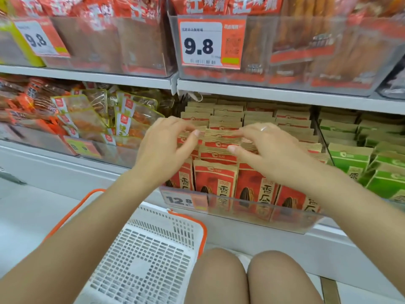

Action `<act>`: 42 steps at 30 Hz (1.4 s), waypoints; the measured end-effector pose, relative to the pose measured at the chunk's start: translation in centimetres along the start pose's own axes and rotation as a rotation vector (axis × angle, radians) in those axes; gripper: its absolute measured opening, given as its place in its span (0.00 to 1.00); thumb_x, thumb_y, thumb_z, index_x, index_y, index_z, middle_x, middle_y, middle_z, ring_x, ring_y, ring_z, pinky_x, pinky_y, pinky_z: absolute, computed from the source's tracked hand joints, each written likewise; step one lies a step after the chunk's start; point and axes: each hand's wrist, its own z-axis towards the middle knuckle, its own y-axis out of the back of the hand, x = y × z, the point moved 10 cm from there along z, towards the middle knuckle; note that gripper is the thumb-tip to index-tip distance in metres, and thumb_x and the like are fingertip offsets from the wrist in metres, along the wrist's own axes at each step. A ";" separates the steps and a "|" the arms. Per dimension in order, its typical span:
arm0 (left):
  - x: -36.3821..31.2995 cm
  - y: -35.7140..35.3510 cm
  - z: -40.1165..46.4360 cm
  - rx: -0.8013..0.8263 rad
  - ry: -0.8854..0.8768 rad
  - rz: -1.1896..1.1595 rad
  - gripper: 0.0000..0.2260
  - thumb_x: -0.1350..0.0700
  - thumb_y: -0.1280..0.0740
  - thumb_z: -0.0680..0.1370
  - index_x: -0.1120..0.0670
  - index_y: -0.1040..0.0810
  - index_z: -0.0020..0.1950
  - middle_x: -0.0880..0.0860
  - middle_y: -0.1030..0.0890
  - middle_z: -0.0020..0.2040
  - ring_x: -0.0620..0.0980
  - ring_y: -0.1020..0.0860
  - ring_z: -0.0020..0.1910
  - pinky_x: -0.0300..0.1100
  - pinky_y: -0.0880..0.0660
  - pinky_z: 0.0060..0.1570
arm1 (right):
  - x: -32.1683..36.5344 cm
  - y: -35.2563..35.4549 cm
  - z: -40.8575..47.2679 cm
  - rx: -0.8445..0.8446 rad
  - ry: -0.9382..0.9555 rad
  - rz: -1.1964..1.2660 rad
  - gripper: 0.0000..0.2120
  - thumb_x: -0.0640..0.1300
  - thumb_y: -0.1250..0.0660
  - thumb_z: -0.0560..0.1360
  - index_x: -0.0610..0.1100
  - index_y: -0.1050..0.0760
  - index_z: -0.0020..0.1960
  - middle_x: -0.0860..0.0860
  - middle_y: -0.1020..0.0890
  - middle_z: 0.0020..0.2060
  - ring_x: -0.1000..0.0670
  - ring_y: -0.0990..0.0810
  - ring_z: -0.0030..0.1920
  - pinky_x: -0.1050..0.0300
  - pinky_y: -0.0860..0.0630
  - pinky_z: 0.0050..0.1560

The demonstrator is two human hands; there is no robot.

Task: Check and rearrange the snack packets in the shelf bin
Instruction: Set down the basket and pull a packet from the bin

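Observation:
Red and brown sunflower seed packets stand in rows inside a clear plastic shelf bin on the lower shelf. My left hand hovers over the left rows with fingers spread and curled, fingertips touching the packet tops. My right hand, with a ring on one finger, rests over the middle rows, its fingers reaching left onto the packet tops. Neither hand lifts a packet. Both hands hide several packet tops beneath them.
Green packets fill the bin to the right; yellow and orange packets lie in the bin to the left. Upper shelf bins carry 9.8 price tags. A white basket with orange handles sits on the floor beside my knees.

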 end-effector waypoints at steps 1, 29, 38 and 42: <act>0.1 -0.5 0.2 0.035 0.001 0.015 0.19 0.44 0.42 0.81 0.53 0.20 0.62 0.51 0.20 0.59 0.50 0.27 0.60 0.43 0.34 0.56 | -0.2 0.1 0.7 -0.013 -0.004 0.010 0.27 0.63 0.47 0.78 0.51 0.33 0.71 0.52 0.29 0.70 0.49 0.36 0.72 0.49 0.34 0.68; 3.8 -9.8 10.4 0.382 0.096 0.090 0.22 0.45 0.47 0.84 0.58 0.26 0.68 0.63 0.26 0.67 0.63 0.30 0.68 0.48 0.32 0.65 | -3.4 -3.6 9.9 0.072 -0.132 -0.189 0.29 0.61 0.50 0.80 0.44 0.37 0.73 0.40 0.33 0.70 0.38 0.33 0.68 0.45 0.35 0.65; 3.4 -8.0 6.4 0.571 0.087 0.071 0.26 0.38 0.49 0.83 0.56 0.23 0.61 0.56 0.20 0.59 0.57 0.24 0.60 0.53 0.35 0.67 | -2.4 -4.5 12.0 0.058 -0.125 0.030 0.22 0.54 0.51 0.82 0.47 0.33 0.70 0.43 0.33 0.72 0.39 0.33 0.68 0.45 0.34 0.67; 3.6 -8.0 5.9 0.524 0.081 0.053 0.25 0.39 0.48 0.83 0.56 0.22 0.62 0.57 0.20 0.58 0.58 0.24 0.60 0.53 0.33 0.64 | -1.1 -5.3 14.4 0.104 -0.113 0.064 0.19 0.52 0.51 0.83 0.45 0.28 0.65 0.44 0.26 0.64 0.43 0.26 0.57 0.54 0.30 0.51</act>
